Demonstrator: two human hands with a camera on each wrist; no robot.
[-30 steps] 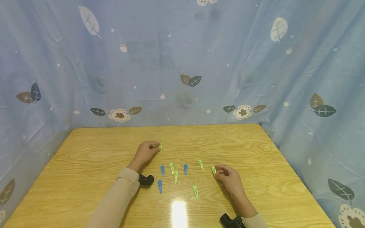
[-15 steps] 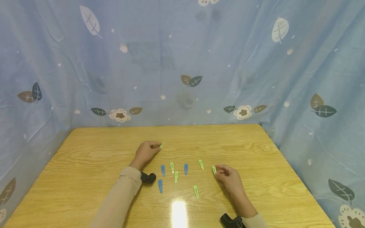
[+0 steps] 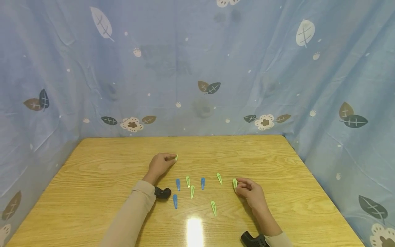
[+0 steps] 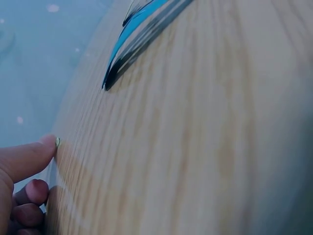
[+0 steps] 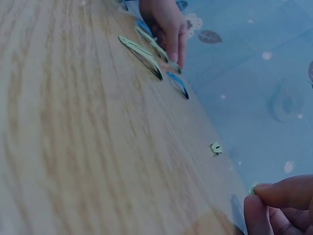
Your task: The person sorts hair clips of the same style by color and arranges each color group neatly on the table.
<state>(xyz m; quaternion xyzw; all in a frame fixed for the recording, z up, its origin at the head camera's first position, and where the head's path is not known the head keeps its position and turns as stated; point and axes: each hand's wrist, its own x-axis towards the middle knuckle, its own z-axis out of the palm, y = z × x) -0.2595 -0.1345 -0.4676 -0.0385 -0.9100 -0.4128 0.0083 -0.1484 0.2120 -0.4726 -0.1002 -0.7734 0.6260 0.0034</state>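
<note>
My left hand (image 3: 159,165) pinches a green snap hair clip (image 3: 176,157) between thumb and fingertips, over the far middle of the table. Only a sliver of that clip (image 4: 57,142) shows in the left wrist view. On the right, my right hand (image 3: 253,195) holds another green snap hair clip (image 3: 235,184) at its edge, fingertips close to the tabletop. Between the hands lie three blue clips, one nearest the left hand (image 3: 178,185), and several green clips, such as one (image 3: 219,178) just left of the right hand.
The wooden table (image 3: 108,206) carries a bright light reflection (image 3: 194,231) near its front. A blue patterned curtain (image 3: 172,68) hangs behind and along both sides. A black device (image 3: 163,193) sits on the left wrist, another (image 3: 254,240) on the right.
The head view has shifted slightly, moving everything a little rightward. Less of the left hand's green clip shows than a second ago. The right hand keeps its hold, and the lying clips stay put.
</note>
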